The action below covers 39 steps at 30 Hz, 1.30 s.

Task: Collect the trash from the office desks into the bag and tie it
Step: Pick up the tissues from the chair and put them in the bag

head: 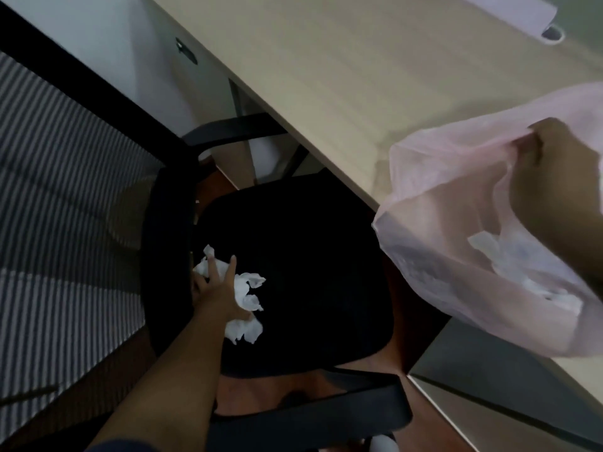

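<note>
Crumpled white tissues (248, 288) lie on the black seat of an office chair (310, 256). My left hand (217, 288) reaches down onto them with its fingers spread, touching the pile; whether it grips any tissue I cannot tell. At the right, my right hand (548, 171) pinches the rim of a thin pink plastic bag (440, 197), which hangs open over the desk edge. White crumpled trash (528, 269) shows through the bag's wall at its bottom.
A beige desk (359, 76) runs from upper middle to lower right, with a white paper sheet (509, 11) at its far corner. The chair's mesh backrest (65, 190) fills the left, and one armrest (310, 415) crosses the bottom. Reddish floor shows under the chair.
</note>
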Each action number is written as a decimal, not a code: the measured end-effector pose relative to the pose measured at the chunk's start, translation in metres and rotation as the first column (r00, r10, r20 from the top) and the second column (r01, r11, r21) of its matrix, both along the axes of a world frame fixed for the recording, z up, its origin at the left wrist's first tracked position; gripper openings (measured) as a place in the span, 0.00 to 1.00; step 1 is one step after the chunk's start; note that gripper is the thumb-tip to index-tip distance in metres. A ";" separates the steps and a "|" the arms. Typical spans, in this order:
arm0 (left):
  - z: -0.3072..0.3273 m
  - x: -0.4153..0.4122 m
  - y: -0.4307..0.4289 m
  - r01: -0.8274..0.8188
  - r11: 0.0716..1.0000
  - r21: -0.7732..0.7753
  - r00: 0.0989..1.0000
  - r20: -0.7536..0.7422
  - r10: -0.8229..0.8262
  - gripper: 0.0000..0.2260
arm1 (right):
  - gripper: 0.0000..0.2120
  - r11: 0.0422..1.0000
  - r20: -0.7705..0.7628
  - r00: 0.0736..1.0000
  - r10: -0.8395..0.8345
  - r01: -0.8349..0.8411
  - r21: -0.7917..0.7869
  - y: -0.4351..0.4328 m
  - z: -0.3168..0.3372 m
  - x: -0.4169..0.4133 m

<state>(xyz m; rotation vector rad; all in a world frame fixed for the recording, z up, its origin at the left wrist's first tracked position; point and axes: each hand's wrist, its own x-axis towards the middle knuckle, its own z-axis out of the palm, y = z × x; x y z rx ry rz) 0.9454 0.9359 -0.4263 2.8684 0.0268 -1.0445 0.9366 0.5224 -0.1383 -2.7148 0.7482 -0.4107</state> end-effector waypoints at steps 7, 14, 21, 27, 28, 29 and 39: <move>-0.044 0.000 0.001 -0.008 0.999 -0.050 0.995 -0.100 0.003 0.66 | 0.14 0.996 -0.028 0.999 -0.026 0.024 -0.083 0.002 -0.014 0.001; -0.049 0.001 -0.017 -0.099 0.976 -0.193 0.989 0.091 0.119 0.30 | 0.14 0.996 -0.028 0.999 -0.020 0.018 -0.083 0.003 -0.013 -0.004; -0.044 0.007 -0.032 -0.097 0.938 -0.333 0.970 0.177 0.164 0.10 | 0.15 0.992 -0.044 0.999 0.003 -0.009 -0.123 0.005 -0.012 -0.006; -0.043 0.009 -0.025 -0.036 0.992 -0.119 0.927 0.367 0.078 0.27 | 0.15 0.992 -0.028 0.999 0.037 -0.040 -0.116 -0.001 -0.014 -0.006; -0.047 0.015 -0.021 -0.038 0.995 -0.097 0.937 0.343 0.069 0.29 | 0.15 0.992 -0.025 0.999 0.044 -0.047 -0.120 -0.002 -0.016 -0.006; -0.052 0.023 -0.017 -0.045 0.997 -0.070 0.953 0.298 0.063 0.29 | 0.15 0.991 -0.020 0.999 0.050 -0.053 -0.126 -0.002 -0.017 -0.006; -0.034 0.027 -0.037 -0.067 0.912 -0.405 0.967 0.197 0.159 0.08 | 0.15 0.994 0.010 0.999 0.038 -0.036 -0.103 -0.003 -0.019 -0.003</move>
